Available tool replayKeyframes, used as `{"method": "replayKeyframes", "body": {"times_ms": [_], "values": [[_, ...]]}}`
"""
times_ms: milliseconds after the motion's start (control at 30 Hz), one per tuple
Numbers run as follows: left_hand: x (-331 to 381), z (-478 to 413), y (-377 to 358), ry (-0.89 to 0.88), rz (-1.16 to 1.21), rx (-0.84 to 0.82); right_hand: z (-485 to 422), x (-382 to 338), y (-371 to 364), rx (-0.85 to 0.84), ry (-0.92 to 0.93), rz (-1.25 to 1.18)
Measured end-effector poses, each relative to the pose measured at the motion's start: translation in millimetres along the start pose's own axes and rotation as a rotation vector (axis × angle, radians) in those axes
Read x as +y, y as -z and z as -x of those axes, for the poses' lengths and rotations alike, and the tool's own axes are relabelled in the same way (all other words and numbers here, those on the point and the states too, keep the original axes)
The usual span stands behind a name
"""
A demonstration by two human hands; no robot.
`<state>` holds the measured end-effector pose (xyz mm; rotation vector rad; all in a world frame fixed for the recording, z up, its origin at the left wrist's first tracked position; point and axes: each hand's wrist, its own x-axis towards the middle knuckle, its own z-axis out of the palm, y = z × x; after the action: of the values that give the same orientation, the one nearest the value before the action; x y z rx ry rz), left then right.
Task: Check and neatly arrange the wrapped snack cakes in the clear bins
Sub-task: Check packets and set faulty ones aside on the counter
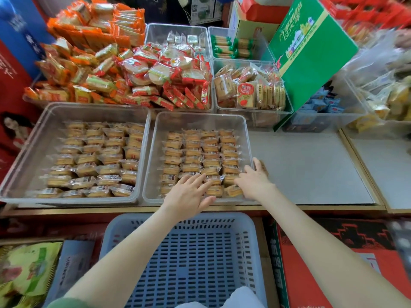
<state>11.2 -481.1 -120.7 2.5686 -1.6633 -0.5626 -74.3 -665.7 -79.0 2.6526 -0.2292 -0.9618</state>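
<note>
At the front of the shelf, two clear bins sit side by side, and both of your hands are in the right one. The right clear bin (245,138) holds wrapped snack cakes (200,152) in four tidy columns, standing on edge, with bare floor left at the far end. Your left hand (189,192) lies flat on the near rows, palm down, fingers straight and spread, thumb out to the right. It grips nothing and just rests on the wrappers.

Your right hand (253,181) is at the bin's near right corner. Its fingers reach left onto the last column of cakes and its thumb points away along the right wall. The fingers look extended, not curled, with no cake pinched. Something brown shows just past the thumb at the wall; can't tell what it is.

The left clear bin (143,152) touches the right one. Its cakes (95,156) are also in rows, looser, with a few tilted near the front.

Grey shelf board (311,170) lies to the right of the bins. Behind are heaped orange packs (89,41), red-wrapped round crackers (155,72) and a tub of square cakes (249,90). A green carton (311,52) leans against that tub. A blue slotted basket (191,252) sits below the shelf edge, under your forearms.
</note>
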Motion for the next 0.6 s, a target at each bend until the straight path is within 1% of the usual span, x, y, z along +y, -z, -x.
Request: {"method": "replayKeyframes", "body": {"times_ms": [67, 167, 300, 400, 467, 500, 533, 600], "values": [[0, -1, -1, 0.000, -0.012, -0.003, 3, -1, 1, -0.009, -0.008, 0.057], [1, -2, -3, 0.007, -0.041, 0.031, 2, -1, -4, 0.037, -0.034, 0.079], [2, 0, -5, 0.033, -0.036, 0.050, -2, -1, -10, 0.183, 0.025, -0.028], [-3, -7, -5, 0.054, 0.111, -0.001, -4, -4, -19, 0.291, 0.119, -0.136], [-10, -15, -1, 0.100, 0.247, -0.084, -6, -2, -24, 0.283, 0.128, -0.237], [-14, -21, 0, 0.118, 0.249, -0.110, -7, 0, -26, 0.277, 0.128, -0.301], [-19, -27, 3, 0.124, 0.195, -0.127, -11, 3, -28, 0.273, 0.132, -0.350], [-26, -38, 2, 0.114, 0.043, -0.168, -18, 4, -29, 0.206, 0.149, -0.342]]}}
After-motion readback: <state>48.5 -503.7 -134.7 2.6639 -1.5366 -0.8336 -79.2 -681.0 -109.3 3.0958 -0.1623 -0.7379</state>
